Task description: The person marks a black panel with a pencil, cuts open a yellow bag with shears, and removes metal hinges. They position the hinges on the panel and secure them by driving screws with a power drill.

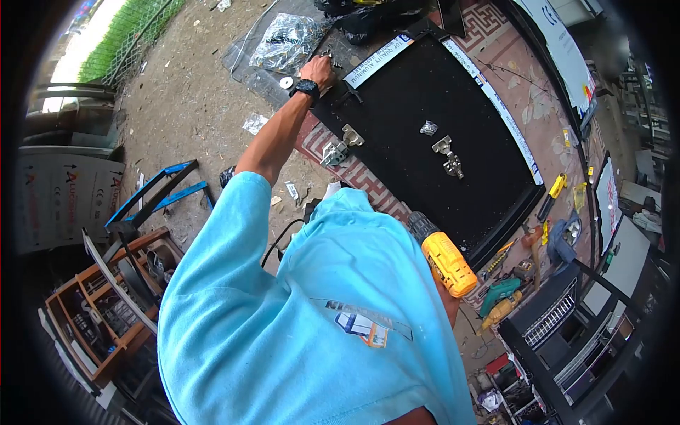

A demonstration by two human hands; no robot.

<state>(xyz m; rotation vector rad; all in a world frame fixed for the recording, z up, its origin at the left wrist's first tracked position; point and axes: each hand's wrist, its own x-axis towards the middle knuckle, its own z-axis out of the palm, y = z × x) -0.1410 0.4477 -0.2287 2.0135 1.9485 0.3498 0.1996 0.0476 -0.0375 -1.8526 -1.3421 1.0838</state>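
My left hand (319,71), with a black watch on the wrist, reaches to the far edge of a black panel (425,92). Its fingers are drawn together beside small metal pieces; what they hold is hidden. A clear plastic bag of screws (289,44) lies just beyond it. In my right hand (448,301), mostly covered by the shirt and tool, is a yellow cordless drill (449,263), its chuck toward the panel's near edge. One metal hinge (448,156) rests on the panel beside a small clear packet (428,128). Another hinge (341,146) sits at the panel's left edge.
Right of the panel lie a yellow-handled tool (552,197), a hammer (533,241) and a green power tool (499,296). A blue and black frame (159,191) and a wooden tool tray (117,304) are on the left. Black plastic bags (365,21) stand at the top.
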